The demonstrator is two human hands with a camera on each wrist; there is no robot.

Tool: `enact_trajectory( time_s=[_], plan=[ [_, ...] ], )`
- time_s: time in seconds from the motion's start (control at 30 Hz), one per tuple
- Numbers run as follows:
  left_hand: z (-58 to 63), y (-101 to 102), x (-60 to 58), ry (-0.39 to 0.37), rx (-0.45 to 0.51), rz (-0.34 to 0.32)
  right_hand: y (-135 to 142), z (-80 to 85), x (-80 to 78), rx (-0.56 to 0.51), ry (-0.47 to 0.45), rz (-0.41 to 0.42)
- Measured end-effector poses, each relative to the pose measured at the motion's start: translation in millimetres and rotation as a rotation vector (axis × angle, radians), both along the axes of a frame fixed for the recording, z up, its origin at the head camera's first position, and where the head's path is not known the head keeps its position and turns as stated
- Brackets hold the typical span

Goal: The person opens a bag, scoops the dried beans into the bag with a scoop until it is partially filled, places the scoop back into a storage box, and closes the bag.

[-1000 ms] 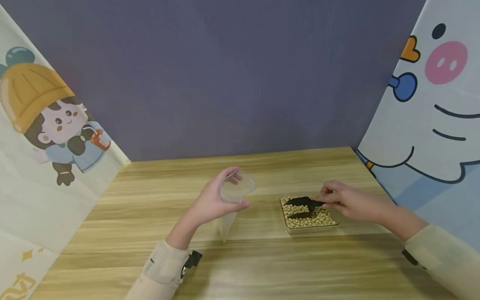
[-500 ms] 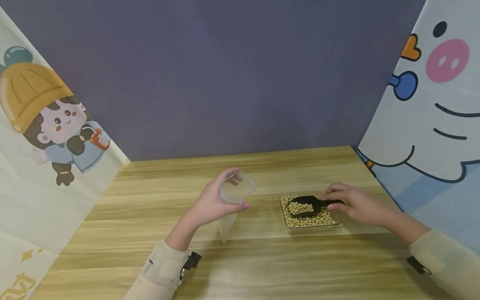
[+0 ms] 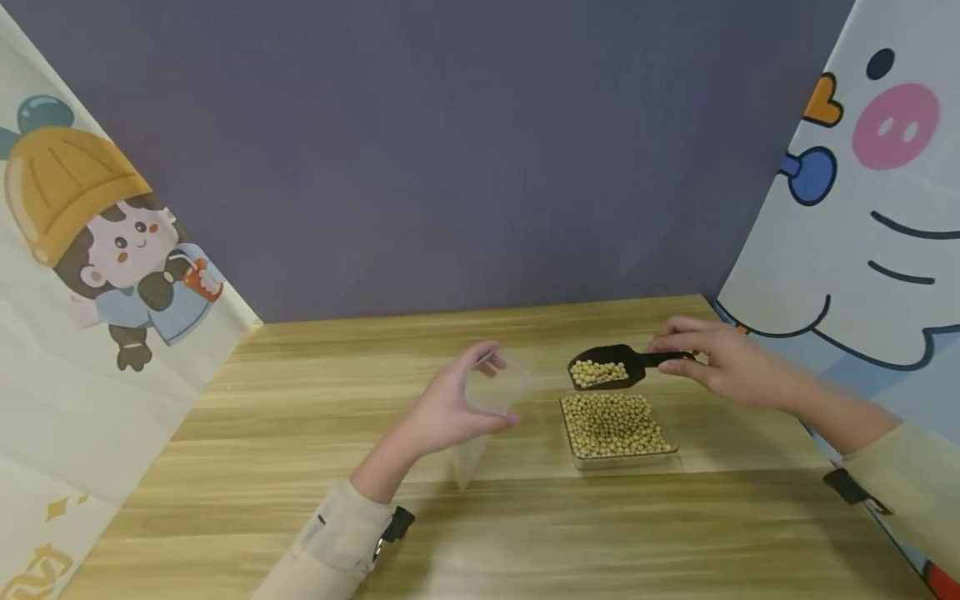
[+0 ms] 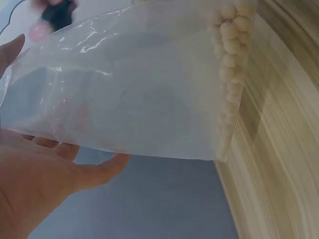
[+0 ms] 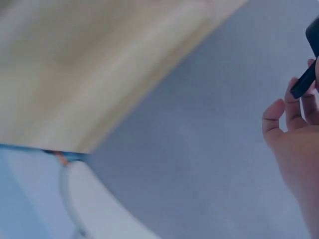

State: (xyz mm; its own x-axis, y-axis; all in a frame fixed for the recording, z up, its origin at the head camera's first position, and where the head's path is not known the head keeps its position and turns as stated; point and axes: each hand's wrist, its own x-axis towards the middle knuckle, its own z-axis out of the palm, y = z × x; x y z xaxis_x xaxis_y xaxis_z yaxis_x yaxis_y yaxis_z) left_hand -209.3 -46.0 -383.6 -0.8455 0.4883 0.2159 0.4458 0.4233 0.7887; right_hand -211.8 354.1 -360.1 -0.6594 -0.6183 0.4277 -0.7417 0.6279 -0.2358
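Observation:
My left hand [image 3: 448, 410] holds a clear plastic bag [image 3: 468, 460] at its mouth, thumb and fingers spreading the opening. In the left wrist view the bag [image 4: 139, 84] hangs with pale round beans [image 4: 230, 64] gathered along its bottom. My right hand [image 3: 712, 360] pinches the handle of a black scoop [image 3: 636, 363] between thumb and fingers. A load of soybeans [image 3: 596, 373] lies in the scoop, which is raised over the back edge of a clear tray [image 3: 626, 462] of soybeans [image 3: 611, 425]. The right wrist view catches only the scoop's handle [image 5: 305, 80].
A wood-grain table [image 3: 525, 533] carries everything. Behind it stands a dark grey-blue panel [image 3: 480, 167]. Cartoon-printed panels border the left side [image 3: 45, 350] and right side [image 3: 855, 275]. The bag stands left of the tray.
My right hand has drawn the scoop through the tray, filled it with soybeans and lifted it up and back, leaving a hollow. My left hand with the bag has shifted slightly right.

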Motion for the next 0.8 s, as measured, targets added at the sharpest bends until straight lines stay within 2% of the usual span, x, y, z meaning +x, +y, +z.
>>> enact_trajectory(
  time_s=[0.17,0.3,0.4,0.57,0.8],
  plan=[
    [-1.7,11,2.8,-0.02,-0.012,-0.017,-28,42.0,-1.2,0.064,0.055,0.082],
    [-2.9,19,4.4,-0.028,-0.02,-0.034,-53,62.3,3.6,0.16,0.143,0.112],
    [-3.8,22,5.1,-0.03,-0.026,-0.035,-70,70.5,7.3,0.24,0.229,0.12],
    [-4.2,22,5.4,-0.009,-0.028,-0.035,-84,78.9,11.0,0.323,0.27,0.105],
    [-9.2,19,3.0,0.008,-0.001,-0.042,-78,81.1,10.4,0.318,0.317,0.075]
  ],
)
